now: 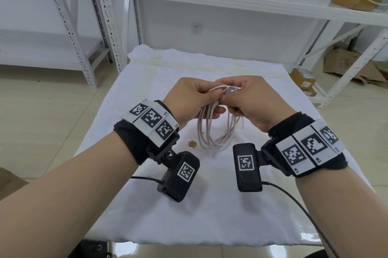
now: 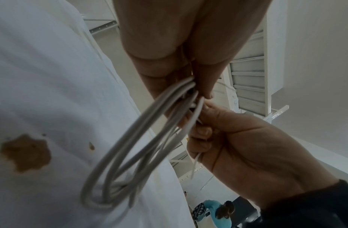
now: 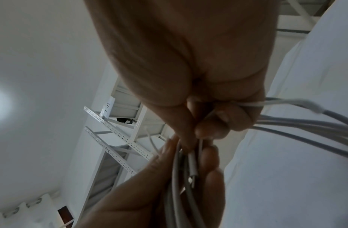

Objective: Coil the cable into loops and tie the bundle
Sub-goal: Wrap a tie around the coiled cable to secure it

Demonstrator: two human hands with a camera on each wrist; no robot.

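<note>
Head view: white cable point(image 1: 216, 129), coiled, hangs above the cloth-covered surface point(image 1: 210, 205); left hand point(image 1: 193, 98) and right hand point(image 1: 252, 98) pinch its top, 12 o'clock. Brown stain point(image 1: 192, 143) at 9 o'clock.
Left wrist view: fingers point(image 2: 206, 135) curled on strands.
Right wrist view: blurred; thin tie point(image 3: 253, 104), possibly, under fingers.

"1-5" on a shelf label point(image 3: 107, 107), "L2", "R2" on wrist marker tags point(image 1: 151, 118)

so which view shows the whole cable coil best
The head view: the cable hangs as a full set of loops between both hands. The left wrist view shows blurred loops from below; the right wrist view only strands running through the fingers.
</note>
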